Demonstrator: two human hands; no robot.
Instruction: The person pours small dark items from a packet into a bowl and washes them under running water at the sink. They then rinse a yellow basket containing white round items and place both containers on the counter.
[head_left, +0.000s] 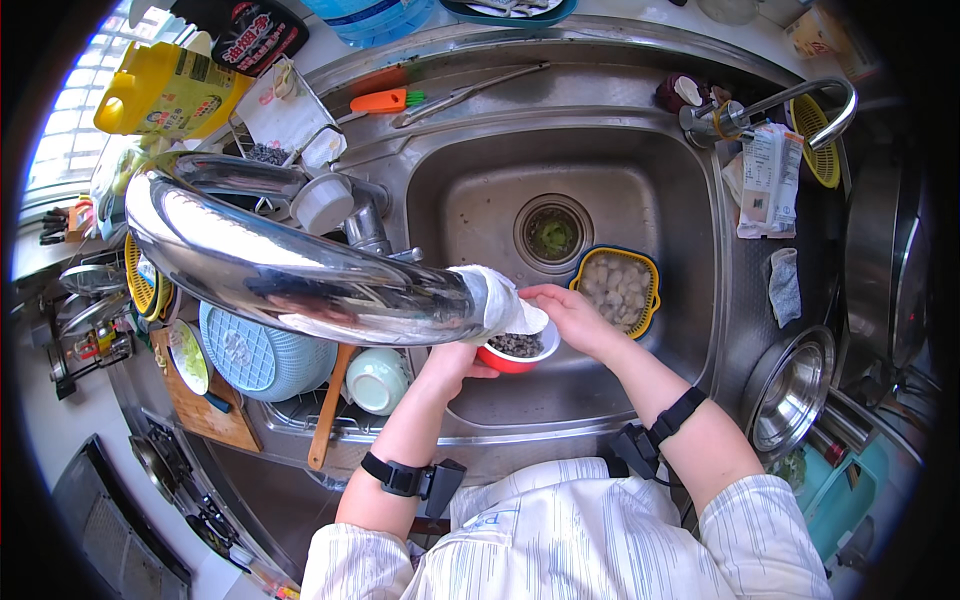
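A small bowl (517, 363), red outside and white inside, is held over the stainless steel sink (480, 180). Dark, bean-like bits (517, 344) lie in it. My left hand (452, 367) grips the bowl's left side, partly hidden under the faucet spout. My right hand (568, 315) is at the bowl's right rim, its fingertips against a white cloth (499, 300) wrapped around the end of the chrome faucet (300, 262); whether it grips bowl or cloth is unclear. Beyond that hand, a yellow and navy draining basket (654, 300) holds pale, shelled shrimp-like pieces (615, 289).
Green scraps sit in the sink drain (553, 231). To the left are an upturned blue basket (262, 360), a pale green bowl (377, 381), a wooden spatula (330, 412) and a cutting board (210, 405). A second faucet (795, 94), a printed packet (770, 180) and metal basins (791, 390) stand right.
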